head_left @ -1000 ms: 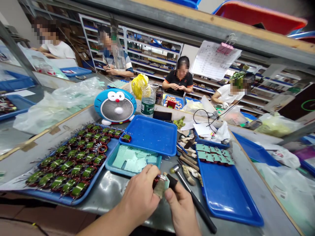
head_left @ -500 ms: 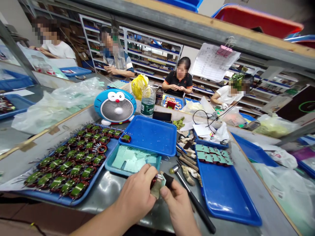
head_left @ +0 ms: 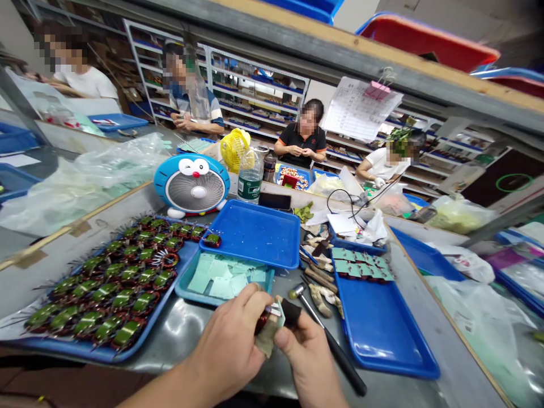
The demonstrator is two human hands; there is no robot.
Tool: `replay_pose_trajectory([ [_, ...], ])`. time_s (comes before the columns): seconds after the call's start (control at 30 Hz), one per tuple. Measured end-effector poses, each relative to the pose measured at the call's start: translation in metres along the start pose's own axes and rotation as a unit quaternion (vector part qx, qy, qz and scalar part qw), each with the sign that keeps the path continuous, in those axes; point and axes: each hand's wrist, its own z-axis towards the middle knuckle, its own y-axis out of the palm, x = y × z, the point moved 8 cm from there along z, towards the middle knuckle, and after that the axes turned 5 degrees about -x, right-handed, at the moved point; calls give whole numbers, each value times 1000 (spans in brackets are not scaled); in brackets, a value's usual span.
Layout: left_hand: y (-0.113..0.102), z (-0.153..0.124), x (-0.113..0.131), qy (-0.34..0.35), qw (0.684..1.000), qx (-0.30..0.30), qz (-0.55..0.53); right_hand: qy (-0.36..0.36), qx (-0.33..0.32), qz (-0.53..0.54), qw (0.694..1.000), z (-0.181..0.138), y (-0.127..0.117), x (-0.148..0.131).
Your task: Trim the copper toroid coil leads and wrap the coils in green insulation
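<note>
Low in the middle, my left hand (head_left: 232,345) and my right hand (head_left: 308,362) are closed together on a small wound coil (head_left: 268,323) with a pale green card piece against it. Both pinch it just above the metal bench edge. A black-handled small hammer (head_left: 329,340) lies right beside my right hand. Behind my hands a light blue tray of green card pieces (head_left: 221,275) sits on the bench.
A blue tray of several green-taped coils (head_left: 106,289) lies at left. A dark blue tray (head_left: 255,232) stands behind, another blue tray (head_left: 382,328) with green pieces at right. A cartoon-faced fan (head_left: 191,184), a bottle (head_left: 250,178) and several seated workers sit further back.
My hands keep pinching the coil and shift slightly left and down in view; the whole scene slides left as my head turns a little.
</note>
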Motion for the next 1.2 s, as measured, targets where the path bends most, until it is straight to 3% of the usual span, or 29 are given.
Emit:
replay_pose_trajectory([
  [0.17,-14,-4,10,17,995,-37,-96,-25,8,0,1000,-3,-5,5],
  [0.33,-20,-12,18,5,981,-124,-149,-97,6,-118,988,-14,-9,-7],
  [0.47,-24,-15,25,-11,972,-151,-178,-134,0,-198,971,-20,-6,-18],
  [0.63,-29,-12,37,6,976,-145,-161,-168,17,-223,960,-26,-4,-26],
  [0.77,-30,-13,45,75,983,-133,-106,-174,36,-245,953,-36,-8,-26],
  [1.03,-43,-21,49,228,973,11,-25,-226,-2,-324,919,-41,10,-49],
  [1.2,-46,-23,52,248,968,19,-23,-165,-30,-261,951,-36,4,-37],
])
